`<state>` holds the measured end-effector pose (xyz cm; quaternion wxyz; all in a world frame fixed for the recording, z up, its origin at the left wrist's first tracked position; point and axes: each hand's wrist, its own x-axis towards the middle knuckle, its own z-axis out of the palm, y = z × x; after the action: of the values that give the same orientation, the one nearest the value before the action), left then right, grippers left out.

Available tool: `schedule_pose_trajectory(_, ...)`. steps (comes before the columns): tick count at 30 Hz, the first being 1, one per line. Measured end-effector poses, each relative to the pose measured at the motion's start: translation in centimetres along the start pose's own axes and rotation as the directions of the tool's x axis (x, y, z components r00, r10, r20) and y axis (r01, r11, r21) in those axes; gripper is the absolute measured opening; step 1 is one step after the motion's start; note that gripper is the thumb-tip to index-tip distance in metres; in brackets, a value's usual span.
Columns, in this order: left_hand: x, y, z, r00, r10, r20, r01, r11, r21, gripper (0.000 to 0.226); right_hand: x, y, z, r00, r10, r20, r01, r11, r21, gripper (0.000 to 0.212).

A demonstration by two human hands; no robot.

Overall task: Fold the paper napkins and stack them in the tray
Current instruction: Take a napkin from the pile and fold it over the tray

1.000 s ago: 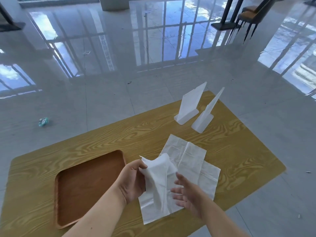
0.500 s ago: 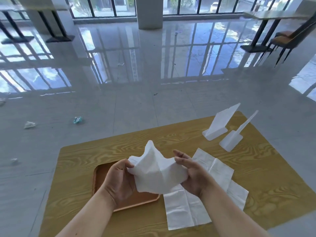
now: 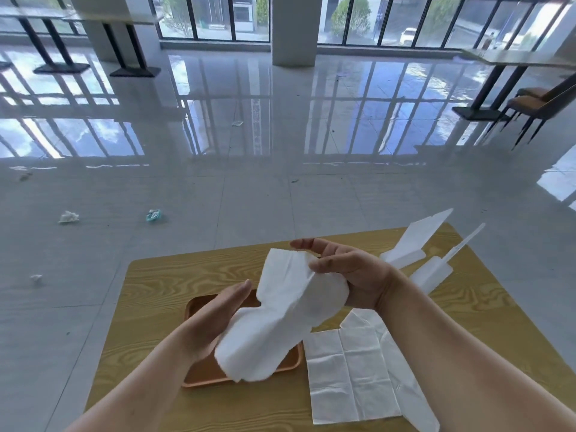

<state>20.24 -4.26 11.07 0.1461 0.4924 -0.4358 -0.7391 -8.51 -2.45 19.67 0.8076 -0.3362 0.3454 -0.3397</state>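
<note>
While both bare forearms reach in from six o'clock, a crumpled white napkin (image 3: pixel 280 313) hangs between the hands above the table. Left hand (image 3: pixel 215 319) at about nine o'clock of the napkin: palm flat against the lower bulge, fingers straight and loosely spread, supporting rather than pinching. Right hand (image 3: pixel 346 272) at about two o'clock of it: thumb and curled fingers closed on the upper end, index finger stretched out over the top edge. Napkin twisted, not yet folded flat; lower end droops over the tray.

Tray (image 3: pixel 199 374), brown, rounded corners, lies on the wooden table (image 3: pixel 162 285) directly under the hands. Most of it hidden by napkin and left wrist; what shows holds nothing.

At four o'clock of the tray, just beside its right rim, unfolded napkins (image 3: pixel 352 378) lie flat on the table, creased in squares, overlapping one another. How many sheets, cannot tell.

Farther out, at one o'clock on the table's far corner, two white plastic sign stands (image 3: pixel 417 241), tilted, side by side, close together.

Beyond the table: glossy grey tiled floor (image 3: pixel 249 194) with window reflections. Scraps of crumpled paper (image 3: pixel 68 217) at ten o'clock, well apart from the table. A chair (image 3: pixel 536 107) at two o'clock, far off. Tall windows (image 3: pixel 218 17) along the far wall at twelve.
</note>
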Motion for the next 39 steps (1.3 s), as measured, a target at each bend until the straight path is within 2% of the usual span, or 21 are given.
schedule_pose_trajectory(1,0.0,0.8,0.4,0.997,-0.022,0.074,0.024,0.999,-0.031,0.097,-0.1,-0.2,0.0,0.999,0.01,0.043,-0.01,1.0,-0.001,0.061)
schedule_pose_trajectory(4,-0.3,2.1,0.6,0.969,-0.084,0.233,0.113,0.987,-0.113,0.095,-0.7,-0.4,-0.3,0.997,0.013,0.08,-0.014,1.0,0.02,0.058)
schedule_pose_trajectory(6,-0.6,2.2,0.7,0.924,-0.07,0.376,0.152,0.969,-0.194,0.075,-1.0,-0.1,-0.8,0.999,-0.024,0.034,0.022,0.997,0.075,0.052)
schedule_pose_trajectory(8,-0.6,2.0,1.2,0.912,-0.041,0.407,0.135,0.969,-0.206,0.06,-1.1,0.7,-1.3,0.995,-0.086,-0.053,0.093,0.983,0.157,0.052)
schedule_pose_trajectory(11,-0.7,1.9,2.3,0.949,0.06,0.308,0.045,0.945,-0.324,0.061,-1.1,3.3,-1.6,0.979,-0.184,-0.085,0.202,0.912,0.356,0.066)
schedule_pose_trajectory(14,-0.6,2.4,3.0,0.971,0.151,0.187,-0.068,0.919,-0.388,0.068,-1.2,7.0,-1.1,0.98,-0.19,-0.05,0.191,0.86,0.473,0.099)
schedule_pose_trajectory(15,-0.6,2.5,3.1,0.973,0.162,0.166,-0.083,0.912,-0.401,0.069,-1.0,8.3,-0.8,0.984,-0.177,-0.037,0.173,0.86,0.479,0.104)
schedule_pose_trajectory(17,-0.7,2.6,3.0,0.975,0.162,0.152,-0.082,0.899,-0.431,0.071,-0.7,10.3,-0.2,0.989,-0.149,-0.021,0.142,0.878,0.456,0.096)
schedule_pose_trajectory(21,-1.4,2.9,2.4,0.976,0.148,0.162,-0.059,0.888,-0.457,0.066,-0.2,11.4,0.6,0.994,-0.067,-0.082,0.09,0.943,0.32,0.062)
schedule_pose_trajectory(25,-1.4,2.8,1.8,0.98,0.156,0.12,-0.081,0.875,-0.476,0.073,-0.1,10.9,1.1,0.99,-0.049,-0.132,0.086,0.953,0.29,0.057)
schedule_pose_trajectory(28,-1.5,2.9,1.6,0.983,0.146,0.11,-0.071,0.859,-0.508,0.062,0.2,10.3,1.4,0.978,-0.07,-0.197,0.135,0.932,0.337,0.054)
schedule_pose_trajectory(31,-1.7,3.1,1.4,0.996,0.092,-0.01,-0.088,0.905,-0.415,0.047,0.8,9.4,1.1,0.936,-0.065,-0.347,0.195,0.915,0.354,0.04)
schedule_pose_trajectory(33,-1.8,3.2,1.4,0.995,0.078,-0.062,-0.096,0.918,-0.384,0.043,0.8,8.9,0.5,0.909,-0.057,-0.412,0.213,0.915,0.342,0.043)
schedule_pose_trajectory(35,-1.7,3.3,1.5,0.993,0.069,-0.097,-0.101,0.921,-0.376,0.047,0.5,8.4,0.6,0.934,-0.052,-0.353,0.157,0.948,0.277,0.046)
schedule_pose_trajectory(37,-1.7,3.4,1.6,0.99,0.063,-0.124,-0.103,0.929,-0.355,0.046,0.5,8.3,0.6,0.951,-0.033,-0.307,0.095,0.977,0.189,0.038)
schedule_pose_trajectory(39,-1.9,3.3,1.5,0.99,0.055,-0.131,-0.094,0.945,-0.312,0.041,0.6,8.0,0.3,0.92,-0.003,-0.391,0.075,0.983,0.168,0.035)
